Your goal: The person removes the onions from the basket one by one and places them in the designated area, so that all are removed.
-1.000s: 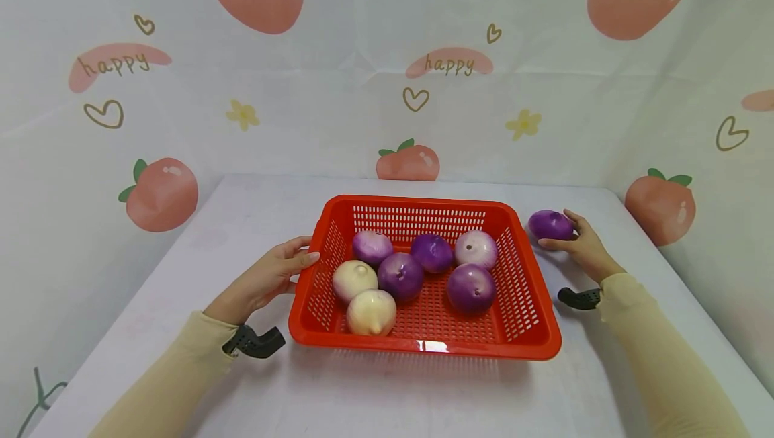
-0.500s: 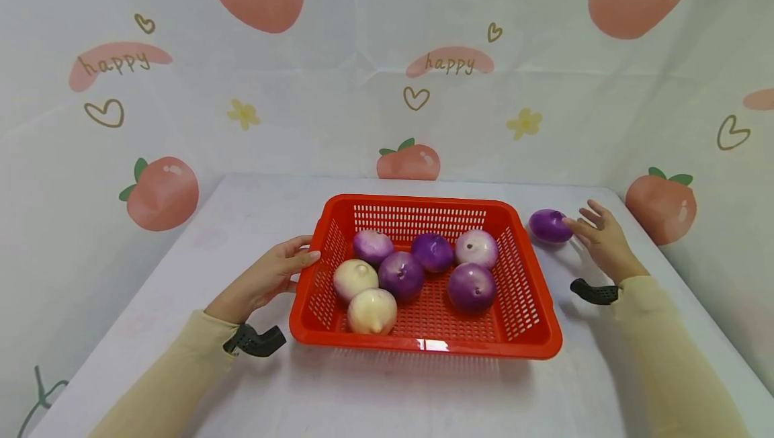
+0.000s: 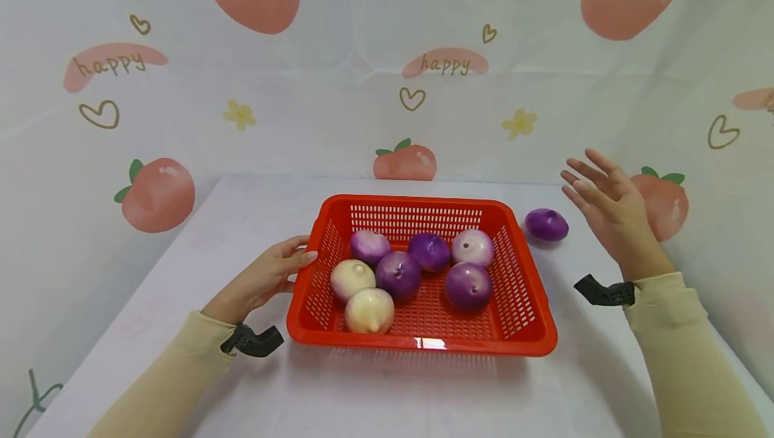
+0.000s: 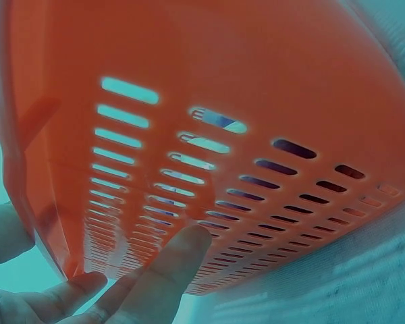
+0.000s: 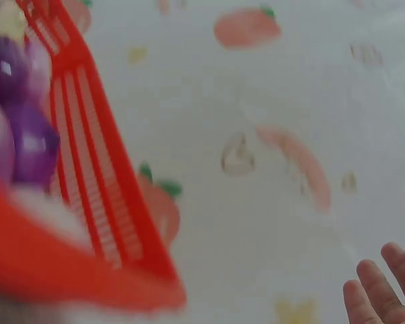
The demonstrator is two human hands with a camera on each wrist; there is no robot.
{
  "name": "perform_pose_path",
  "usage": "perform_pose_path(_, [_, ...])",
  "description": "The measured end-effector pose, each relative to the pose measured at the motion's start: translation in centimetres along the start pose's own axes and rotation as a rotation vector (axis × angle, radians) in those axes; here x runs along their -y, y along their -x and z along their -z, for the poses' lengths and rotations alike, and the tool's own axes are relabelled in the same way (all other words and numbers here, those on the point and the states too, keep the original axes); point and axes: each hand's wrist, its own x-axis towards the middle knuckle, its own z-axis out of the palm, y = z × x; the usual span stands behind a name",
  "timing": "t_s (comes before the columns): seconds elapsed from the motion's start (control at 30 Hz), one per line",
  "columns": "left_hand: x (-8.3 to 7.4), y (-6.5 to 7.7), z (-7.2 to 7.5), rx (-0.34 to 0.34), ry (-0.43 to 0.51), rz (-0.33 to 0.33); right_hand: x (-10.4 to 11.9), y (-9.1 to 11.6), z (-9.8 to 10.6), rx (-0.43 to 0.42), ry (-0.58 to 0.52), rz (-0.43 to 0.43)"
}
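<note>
In the head view, a red plastic basket (image 3: 423, 344) holds several onions, some purple like the one (image 3: 469, 287) at the right and two pale like the one (image 3: 369, 310) at the front left. My left hand (image 3: 269, 273) grips the basket's left side, thumb over the rim. The left wrist view shows fingertips (image 4: 192, 239) against the slotted outer wall. A purple onion (image 3: 547, 225) lies on the table outside the basket's back right corner. My right hand (image 3: 617, 213) is raised to the right of it, fingers spread and holding nothing; its fingers (image 5: 391, 297) also show in the right wrist view.
A white cloth covers the table (image 3: 242, 391). Behind it hangs a white backdrop (image 3: 338, 122) printed with peaches, hearts and flowers, which also closes off both sides. A green cord-like shape (image 3: 36, 398) shows at the lower left.
My right hand has let go of the loose purple onion and moved up and to the right, its fingers spreading. The onion stays on the table. My left hand keeps its hold on the basket.
</note>
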Motion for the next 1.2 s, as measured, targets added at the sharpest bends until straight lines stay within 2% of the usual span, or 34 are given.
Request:
perform_pose_path(0.07, [0.0,0.1,0.0,0.009,0.001,-0.010,0.0,0.1,-2.1,0.071,0.059,0.020])
perform_pose_path(0.2, [0.0,0.1,0.1,0.012,0.003,-0.012,-0.7,0.5,-5.8,0.182,0.272,0.037])
perform_pose_path(0.3, [0.0,0.1,0.1,0.011,0.000,-0.010,-1.7,0.9,-8.0,0.253,0.403,0.000])
perform_pose_path(0.43, [0.0,0.1,0.1,0.011,-0.003,-0.009,-3.5,1.3,-10.4,0.357,0.500,-0.086])
perform_pose_path(0.67, [0.1,0.0,0.1,0.007,-0.004,-0.009,-6.5,2.5,-13.9,0.501,0.549,-0.285])
perform_pose_path(0.87, [0.1,0.0,0.1,0.004,-0.007,-0.006,-8.9,3.0,-15.8,0.631,0.541,-0.396])
perform_pose_path(1.0, [0.1,0.0,0.1,0.012,-0.002,-0.011,-9.9,3.4,-16.7,0.668,0.584,-0.483])
perform_pose_path(1.2, [0.2,0.0,0.1,0.014,-0.006,-0.014,-11.8,3.8,-17.4,0.733,0.608,-0.493])
